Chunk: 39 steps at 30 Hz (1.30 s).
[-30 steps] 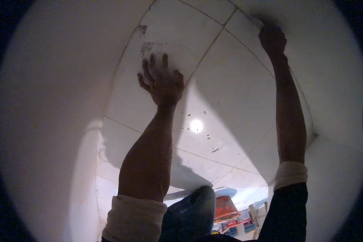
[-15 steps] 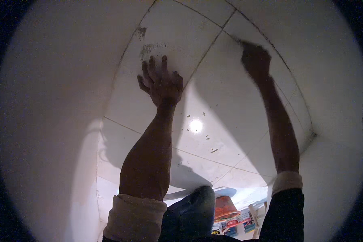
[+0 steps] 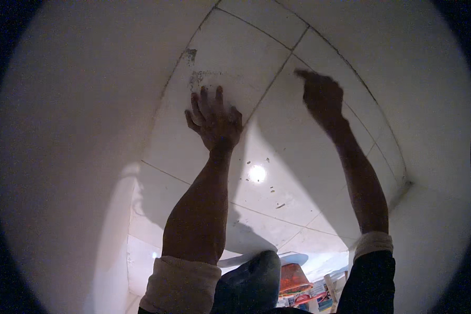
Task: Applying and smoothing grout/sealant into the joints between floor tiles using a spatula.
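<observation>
My left hand [image 3: 217, 123] rests with fingers spread on a large pale floor tile [image 3: 246, 49], just below a dark gritty smudge [image 3: 195, 79]. To its right, my right hand [image 3: 323, 99] is closed above the neighbouring tile, near where two dark grout lines [image 3: 292, 49] cross. A short dark tip points left from its fingers. Shadow and blur hide whether that is a finger or a small tool. Crumbs of debris [image 3: 280, 206] lie on the tiles below the hands, around a bright light reflection.
Pale walls rise at the left [image 3: 73, 131] and right [image 3: 439, 225], meeting the floor along dark joints. My bent knee [image 3: 251, 282] is at the bottom. Beside it stands an orange-red tub [image 3: 294, 278], with a red-handled item, printed packages and wooden strips [image 3: 331, 291] nearby.
My right hand has drawn back from the grout line, slightly down and left. My left hand stays spread on the tile. The whole view has shifted a little.
</observation>
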Each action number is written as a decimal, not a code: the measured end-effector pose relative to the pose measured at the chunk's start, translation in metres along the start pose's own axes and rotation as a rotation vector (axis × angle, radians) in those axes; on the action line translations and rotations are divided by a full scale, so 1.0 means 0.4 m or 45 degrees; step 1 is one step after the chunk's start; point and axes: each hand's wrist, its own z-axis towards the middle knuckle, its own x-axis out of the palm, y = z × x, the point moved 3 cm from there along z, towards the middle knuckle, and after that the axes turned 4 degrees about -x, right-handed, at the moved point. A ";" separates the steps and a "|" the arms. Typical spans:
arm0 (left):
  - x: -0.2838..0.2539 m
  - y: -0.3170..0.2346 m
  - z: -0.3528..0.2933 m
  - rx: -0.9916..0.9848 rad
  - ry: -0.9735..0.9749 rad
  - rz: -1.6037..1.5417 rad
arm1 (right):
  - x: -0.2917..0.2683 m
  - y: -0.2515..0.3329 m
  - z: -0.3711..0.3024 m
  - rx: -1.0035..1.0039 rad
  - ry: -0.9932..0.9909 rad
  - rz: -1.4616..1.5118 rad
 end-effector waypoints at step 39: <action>-0.003 0.003 0.006 -0.001 -0.012 -0.028 | 0.006 0.181 0.205 -0.260 -0.180 0.024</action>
